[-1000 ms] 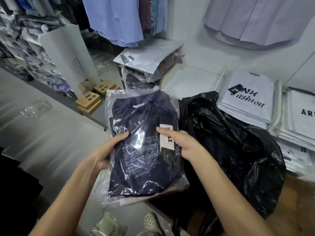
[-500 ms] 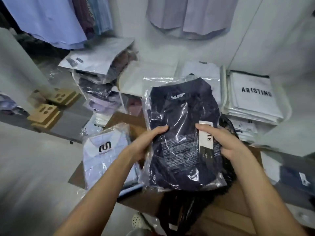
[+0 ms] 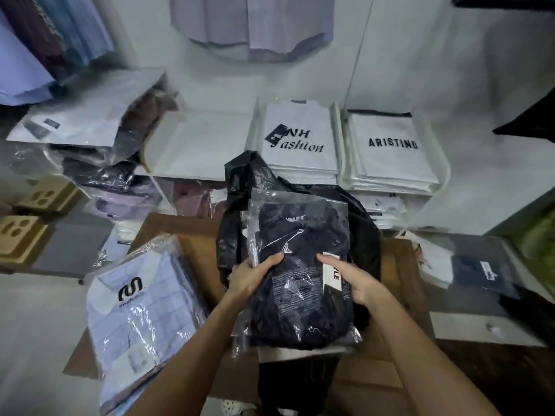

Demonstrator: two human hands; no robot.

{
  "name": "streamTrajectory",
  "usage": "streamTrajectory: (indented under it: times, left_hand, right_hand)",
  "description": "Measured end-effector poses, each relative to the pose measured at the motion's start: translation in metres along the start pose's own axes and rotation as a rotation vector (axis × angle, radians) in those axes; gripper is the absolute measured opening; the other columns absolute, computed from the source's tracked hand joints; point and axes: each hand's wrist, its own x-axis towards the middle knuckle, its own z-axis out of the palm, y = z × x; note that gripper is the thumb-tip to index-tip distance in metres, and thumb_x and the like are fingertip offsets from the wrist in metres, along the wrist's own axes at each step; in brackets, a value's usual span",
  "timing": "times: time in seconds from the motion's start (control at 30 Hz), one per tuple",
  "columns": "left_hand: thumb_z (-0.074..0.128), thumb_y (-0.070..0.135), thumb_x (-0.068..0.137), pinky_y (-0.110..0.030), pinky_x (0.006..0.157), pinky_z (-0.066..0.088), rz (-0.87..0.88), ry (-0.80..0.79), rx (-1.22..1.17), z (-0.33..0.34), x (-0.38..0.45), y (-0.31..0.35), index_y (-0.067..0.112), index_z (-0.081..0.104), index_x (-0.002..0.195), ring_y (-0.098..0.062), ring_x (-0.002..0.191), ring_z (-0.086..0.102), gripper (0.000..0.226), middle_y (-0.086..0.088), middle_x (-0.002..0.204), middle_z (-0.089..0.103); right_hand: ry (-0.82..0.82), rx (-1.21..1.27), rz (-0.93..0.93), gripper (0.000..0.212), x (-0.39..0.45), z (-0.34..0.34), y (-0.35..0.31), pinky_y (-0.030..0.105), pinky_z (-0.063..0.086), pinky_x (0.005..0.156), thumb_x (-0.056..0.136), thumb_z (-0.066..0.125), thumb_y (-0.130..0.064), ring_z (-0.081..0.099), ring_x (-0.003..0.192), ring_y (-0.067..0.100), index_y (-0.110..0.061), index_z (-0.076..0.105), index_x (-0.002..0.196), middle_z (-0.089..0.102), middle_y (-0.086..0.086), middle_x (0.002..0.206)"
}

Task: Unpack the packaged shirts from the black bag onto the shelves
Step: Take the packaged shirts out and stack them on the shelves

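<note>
My left hand (image 3: 252, 277) and right hand (image 3: 354, 280) pinch the shirt pack (image 3: 300, 274) above the black bag (image 3: 240, 205); slick plastic could slip free.

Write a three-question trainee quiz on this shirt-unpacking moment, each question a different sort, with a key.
1. True or false: both the left hand and the right hand hold the dark packaged shirt.
2. The black bag lies where? A) directly behind and under the held shirt B) on top of the ARISTINO stack C) hanging on the wall
3. Fill in: the stack just left of the ARISTINO stack carries a word ending "______".

Key: 1 true; 2 A; 3 fashion.
</note>
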Motion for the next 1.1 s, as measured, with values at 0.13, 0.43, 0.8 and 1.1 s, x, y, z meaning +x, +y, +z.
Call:
streamTrajectory:
  times: [0.13,0.43,0.8,1.1]
  left_hand:
    - [0.091,0.067,0.051,-0.037,0.094,0.058,0.052,0.005,-0.173,-0.01,0.002,0.001,0.023,0.08,0.098,-0.013,0.09,0.076,0.065,0.01,0.093,0.08]
    - [0.088,0.016,0.066,-0.03,0.072,0.061,0.219,-0.164,-0.501,-0.046,-0.05,0.051,0.005,0.069,0.114,-0.026,0.088,0.077,0.053,-0.016,0.103,0.078]
    - [0.094,0.013,0.06,-0.011,0.073,0.054,0.157,-0.167,-0.031,-0.068,-0.047,-0.044,0.028,0.081,0.064,-0.002,0.082,0.072,0.02,0.01,0.082,0.077]
    - [0.09,0.001,0.064,-0.012,0.069,0.051,0.389,0.177,-0.237,-0.047,-0.061,0.021,0.011,0.067,0.102,-0.002,0.077,0.069,0.046,0.012,0.082,0.076]
  right_hand:
    - [-0.015,0.03,-0.098,0.032,-0.005,0.013,-0.001,0.027,0.06,0.068,0.086,0.081,-0.024,0.078,0.088,0.02,-0.012,0.075,0.115,0.08,0.009,0.1]
    - [-0.075,-0.006,-0.379,0.044,-0.038,0.023,-0.029,0.028,0.06,0.067,0.057,0.093,-0.004,0.076,0.081,0.022,-0.011,0.075,0.097,0.08,0.009,0.092]
    - [-0.248,-0.241,-0.452,0.088,-0.046,0.005,0.015,0.023,0.06,0.063,0.047,0.088,0.011,0.075,0.076,0.016,0.023,0.052,0.127,0.065,0.042,0.105]
    - [-0.111,-0.397,-0.617,0.04,-0.041,0.026,-0.022,0.013,0.054,0.073,0.064,0.081,0.02,0.074,0.078,-0.002,-0.012,0.071,0.086,0.078,-0.012,0.077]
